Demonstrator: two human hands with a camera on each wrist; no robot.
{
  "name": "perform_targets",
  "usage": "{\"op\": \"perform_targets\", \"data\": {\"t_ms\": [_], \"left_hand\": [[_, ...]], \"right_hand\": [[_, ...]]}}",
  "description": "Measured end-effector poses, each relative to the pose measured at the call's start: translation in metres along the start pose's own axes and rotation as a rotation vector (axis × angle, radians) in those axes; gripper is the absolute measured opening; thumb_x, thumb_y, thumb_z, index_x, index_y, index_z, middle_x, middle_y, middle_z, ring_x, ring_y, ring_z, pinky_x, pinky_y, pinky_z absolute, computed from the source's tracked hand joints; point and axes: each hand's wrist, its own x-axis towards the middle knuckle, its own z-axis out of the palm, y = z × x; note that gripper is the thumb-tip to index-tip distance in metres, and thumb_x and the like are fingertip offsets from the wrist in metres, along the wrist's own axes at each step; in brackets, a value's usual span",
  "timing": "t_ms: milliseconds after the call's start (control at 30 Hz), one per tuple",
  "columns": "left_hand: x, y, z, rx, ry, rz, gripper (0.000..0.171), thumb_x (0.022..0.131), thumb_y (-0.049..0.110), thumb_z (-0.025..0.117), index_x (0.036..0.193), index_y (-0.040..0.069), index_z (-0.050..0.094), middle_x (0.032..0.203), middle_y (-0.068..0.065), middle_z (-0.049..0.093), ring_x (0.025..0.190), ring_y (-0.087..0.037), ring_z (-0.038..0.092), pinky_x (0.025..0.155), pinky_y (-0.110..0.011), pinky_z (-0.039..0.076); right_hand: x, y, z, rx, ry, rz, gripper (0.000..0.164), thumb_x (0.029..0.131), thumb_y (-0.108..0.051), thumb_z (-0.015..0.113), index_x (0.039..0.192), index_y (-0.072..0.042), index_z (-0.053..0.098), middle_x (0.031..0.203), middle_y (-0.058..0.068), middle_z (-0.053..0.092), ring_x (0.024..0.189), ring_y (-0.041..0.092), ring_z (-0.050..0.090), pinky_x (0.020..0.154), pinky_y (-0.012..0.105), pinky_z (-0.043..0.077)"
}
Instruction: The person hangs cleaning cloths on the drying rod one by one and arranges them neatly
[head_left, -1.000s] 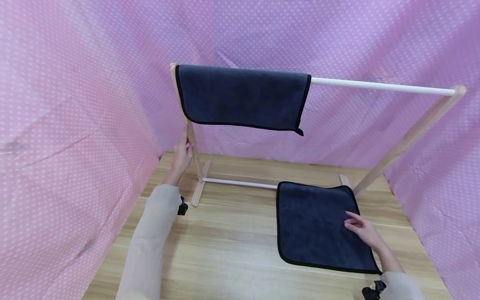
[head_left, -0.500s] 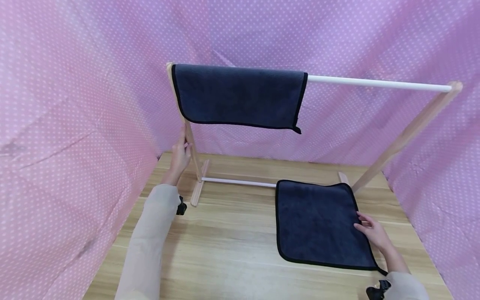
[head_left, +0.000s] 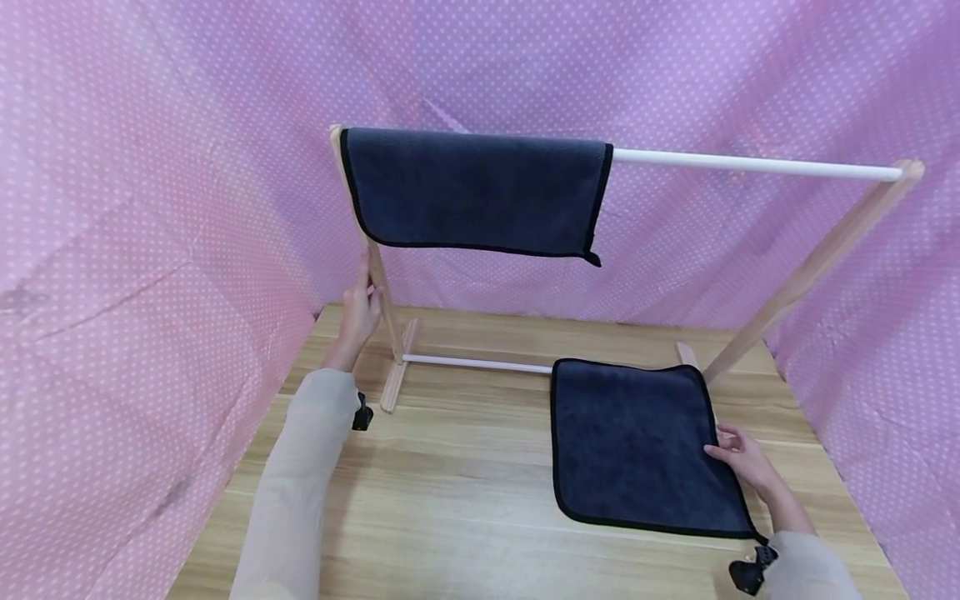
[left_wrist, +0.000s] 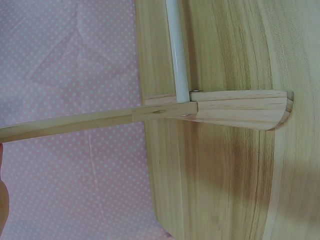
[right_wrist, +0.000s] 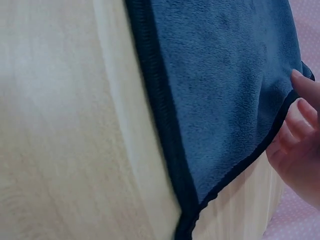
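A dark grey towel (head_left: pixel 630 450) with black edging lies flat on the table at the right, its far edge over the rack's lower bar. My right hand (head_left: pixel 746 462) pinches its right edge. In the right wrist view the thumb (right_wrist: pixel 305 87) lies on top of the towel (right_wrist: pixel 215 90) and the other fingers are under the raised edge. My left hand (head_left: pixel 360 312) holds the left wooden post of the rack (head_left: pixel 386 304), below a second grey towel (head_left: pixel 480 196) draped over the top bar. Only a sliver of that hand shows in the left wrist view, beside the post (left_wrist: pixel 90 122).
The white top bar (head_left: pixel 757 162) runs on to the right post (head_left: pixel 817 267). A white lower bar (head_left: pixel 476 363) joins the feet, including the left foot (head_left: pixel 393 387). Pink dotted cloth (head_left: pixel 187 250) hangs around the wooden table (head_left: pixel 450 500).
My right hand has moved right from above the towel to its right edge and now pinches it. The left hand stays on the post. The view has shifted slightly.
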Motion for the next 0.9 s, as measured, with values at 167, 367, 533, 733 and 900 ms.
{"op": "perform_targets", "data": {"t_ms": [167, 367, 533, 733, 900], "left_hand": [[0.000, 0.001, -0.001, 0.007, -0.015, -0.030, 0.073, 0.085, -0.013, 0.051, 0.146, 0.014, 0.020, 0.095, -0.037, 0.056, 0.090, -0.047, 0.058, 0.077, -0.051, 0.050], [0.000, 0.000, -0.001, 0.011, -0.029, -0.041, 0.066, 0.085, -0.012, 0.051, 0.143, 0.004, 0.023, 0.095, -0.036, 0.057, 0.089, -0.047, 0.058, 0.078, -0.052, 0.050], [0.000, -0.001, 0.000, 0.011, -0.015, -0.030, 0.069, 0.085, -0.012, 0.051, 0.144, 0.009, 0.022, 0.093, -0.035, 0.057, 0.088, -0.047, 0.058, 0.077, -0.052, 0.050], [0.000, 0.000, 0.000, 0.010, -0.016, -0.037, 0.069, 0.085, -0.012, 0.051, 0.144, 0.008, 0.023, 0.095, -0.035, 0.056, 0.089, -0.046, 0.058, 0.078, -0.052, 0.050], [0.001, 0.001, 0.000, 0.015, -0.013, -0.043, 0.066, 0.084, -0.013, 0.052, 0.142, 0.002, 0.025, 0.089, -0.034, 0.056, 0.086, -0.046, 0.058, 0.077, -0.052, 0.050]], "right_hand": [[0.004, -0.003, -0.002, -0.068, -0.101, 0.045, 0.060, 0.086, -0.016, 0.060, 0.126, 0.020, 0.031, 0.111, 0.039, 0.049, 0.093, 0.026, 0.056, 0.071, 0.023, 0.045], [0.005, -0.008, -0.005, -0.037, -0.191, 0.044, 0.061, 0.092, -0.016, 0.051, 0.126, 0.027, 0.025, 0.125, 0.045, 0.034, 0.114, 0.047, 0.040, 0.077, 0.023, 0.045], [0.003, -0.021, -0.014, 0.124, -0.240, -0.012, 0.059, 0.096, -0.018, 0.044, 0.130, 0.024, 0.022, 0.123, 0.027, 0.048, 0.104, 0.009, 0.051, 0.075, 0.012, 0.041], [0.004, -0.050, -0.022, 0.290, -0.209, -0.209, 0.024, 0.095, -0.009, 0.045, 0.116, 0.000, 0.051, 0.095, -0.020, 0.059, 0.084, -0.005, 0.055, 0.070, 0.013, 0.045], [0.004, -0.079, -0.026, 0.343, -0.210, -0.354, 0.026, 0.094, -0.002, 0.044, 0.107, -0.022, 0.055, 0.092, -0.014, 0.064, 0.080, 0.000, 0.060, 0.067, 0.015, 0.048]]}}
